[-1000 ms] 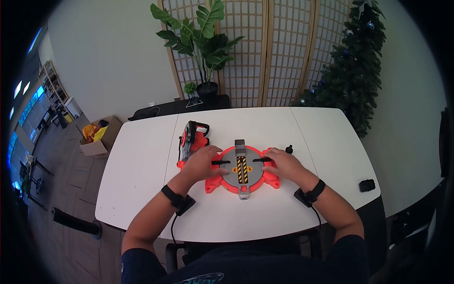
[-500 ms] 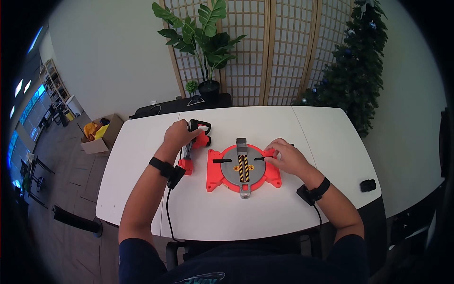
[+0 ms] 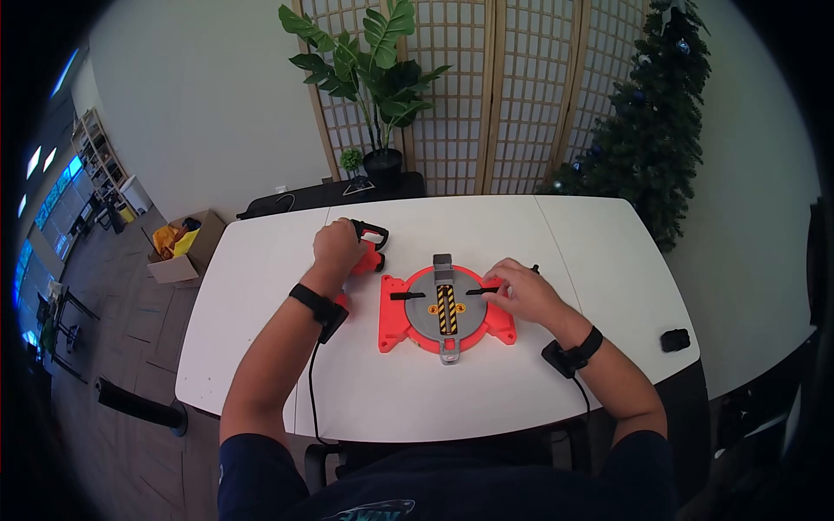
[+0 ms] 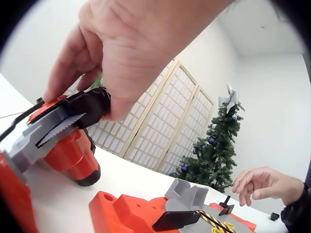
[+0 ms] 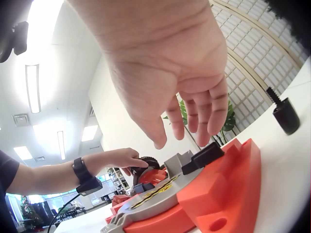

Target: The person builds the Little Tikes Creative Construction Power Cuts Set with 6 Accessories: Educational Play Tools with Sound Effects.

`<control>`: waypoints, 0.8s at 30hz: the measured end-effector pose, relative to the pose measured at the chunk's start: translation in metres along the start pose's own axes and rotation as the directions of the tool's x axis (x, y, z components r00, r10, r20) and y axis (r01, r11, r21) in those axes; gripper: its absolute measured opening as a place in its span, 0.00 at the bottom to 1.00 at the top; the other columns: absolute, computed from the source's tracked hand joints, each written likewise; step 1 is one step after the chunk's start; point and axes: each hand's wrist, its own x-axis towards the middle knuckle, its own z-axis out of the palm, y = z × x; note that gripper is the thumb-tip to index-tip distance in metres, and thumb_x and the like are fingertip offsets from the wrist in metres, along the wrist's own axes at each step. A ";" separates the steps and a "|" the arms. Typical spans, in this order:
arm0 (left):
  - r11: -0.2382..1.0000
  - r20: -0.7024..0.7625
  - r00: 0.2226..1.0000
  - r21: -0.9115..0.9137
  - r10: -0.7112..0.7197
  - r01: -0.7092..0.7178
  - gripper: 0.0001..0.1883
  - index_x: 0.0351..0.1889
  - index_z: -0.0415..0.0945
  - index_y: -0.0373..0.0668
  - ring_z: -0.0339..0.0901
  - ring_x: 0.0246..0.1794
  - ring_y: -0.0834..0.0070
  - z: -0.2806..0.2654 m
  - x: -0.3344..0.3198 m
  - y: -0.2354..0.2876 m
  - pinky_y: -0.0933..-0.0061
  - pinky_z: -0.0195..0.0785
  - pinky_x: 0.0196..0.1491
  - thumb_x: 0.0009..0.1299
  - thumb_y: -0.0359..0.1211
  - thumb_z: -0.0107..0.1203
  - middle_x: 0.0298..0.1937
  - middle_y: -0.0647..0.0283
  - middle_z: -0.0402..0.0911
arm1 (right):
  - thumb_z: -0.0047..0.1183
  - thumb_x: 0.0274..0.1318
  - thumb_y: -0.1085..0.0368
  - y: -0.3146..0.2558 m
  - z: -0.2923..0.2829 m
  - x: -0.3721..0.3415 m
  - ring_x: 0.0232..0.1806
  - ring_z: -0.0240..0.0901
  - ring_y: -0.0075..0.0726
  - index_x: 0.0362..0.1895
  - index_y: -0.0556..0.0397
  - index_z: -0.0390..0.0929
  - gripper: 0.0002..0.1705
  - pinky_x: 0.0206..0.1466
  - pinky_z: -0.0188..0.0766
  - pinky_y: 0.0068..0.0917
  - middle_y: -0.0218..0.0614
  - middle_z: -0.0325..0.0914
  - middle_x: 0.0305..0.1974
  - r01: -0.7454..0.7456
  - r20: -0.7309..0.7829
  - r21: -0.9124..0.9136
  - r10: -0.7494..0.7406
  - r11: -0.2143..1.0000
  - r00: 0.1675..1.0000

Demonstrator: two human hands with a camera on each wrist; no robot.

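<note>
The left hand (image 3: 338, 249) grips a red, grey and black toy saw head (image 4: 73, 154) at the left of the table. In the left wrist view its thumb and fingers lie about the black guard over the toothed blade (image 4: 60, 130), and the palm faces down. To the right lies the red saw base (image 3: 393, 326) with a grey round turntable (image 3: 474, 321), two black clamps and a striped strip. Over the base's right side, the right hand (image 3: 530, 293) hovers with loosely bent fingers and holds nothing. A black clamp (image 5: 206, 156) is just below its fingertips.
A black threaded knob (image 5: 286, 116) stands on the table (image 3: 252, 347) beyond the right hand. Some small black item (image 3: 674, 340) sits near the right edge. Cables run from both wrist cameras. Behind the table are a potted plant (image 3: 382, 165) and a folding screen.
The left hand has left the base and moved left and back onto the saw head, which it now grips. The right hand has stayed by the base's right side, lifting off slightly.
</note>
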 end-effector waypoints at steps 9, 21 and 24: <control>0.998 -0.055 0.997 -0.047 -0.052 0.049 0.20 0.39 0.76 0.33 0.86 0.35 0.52 -0.013 -0.004 -0.006 0.56 0.80 0.40 0.60 0.42 0.63 0.32 0.46 0.84 | 0.63 0.60 0.57 -0.006 -0.005 -0.003 0.38 0.80 0.32 0.48 0.52 0.81 0.16 0.45 0.78 0.29 0.34 0.76 0.49 0.001 0.007 -0.013 -0.001 1.000 1.000; 0.905 -0.304 0.942 -0.345 0.144 -0.250 0.18 0.51 0.76 0.40 0.83 0.36 0.52 -0.065 -0.038 0.009 0.57 0.76 0.40 0.70 0.40 0.63 0.41 0.52 0.85 | 0.63 0.62 0.55 -0.036 -0.016 -0.002 0.45 0.81 0.34 0.58 0.55 0.75 0.25 0.48 0.78 0.28 0.41 0.80 0.50 -0.023 0.027 0.208 0.017 0.978 0.999; 0.875 -0.322 0.927 -0.373 0.189 -0.308 0.20 0.56 0.76 0.40 0.84 0.41 0.54 -0.069 -0.048 0.016 0.60 0.77 0.44 0.71 0.40 0.63 0.44 0.53 0.85 | 0.61 0.65 0.54 -0.028 -0.005 0.001 0.49 0.79 0.34 0.63 0.56 0.69 0.30 0.51 0.77 0.29 0.42 0.80 0.51 0.087 -0.064 0.322 -0.070 0.943 0.995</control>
